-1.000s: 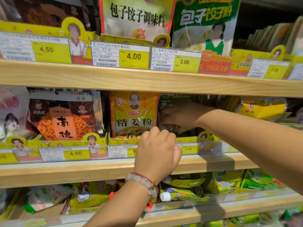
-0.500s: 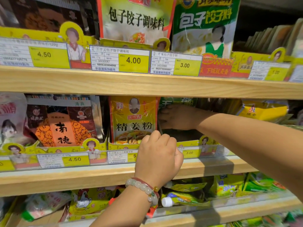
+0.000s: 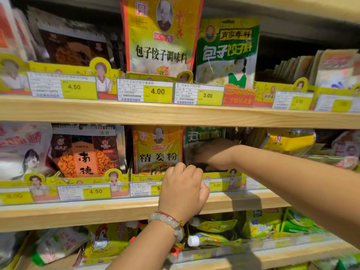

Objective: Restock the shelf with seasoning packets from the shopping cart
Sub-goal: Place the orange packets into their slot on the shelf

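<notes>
Packet (image 3: 158,151) label "精姜粉", tag (image 3: 95,191) "4.50"

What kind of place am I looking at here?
Most likely a grocery store aisle: wooden shelves packed with seasoning packets, and yellow price tags along each shelf edge.

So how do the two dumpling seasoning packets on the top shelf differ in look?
The yellow packet has a red border and dark lettering; the green packet has white and yellow lettering. The yellow one stands taller and carries a grey portrait. Both stand upright, side by side.
</notes>
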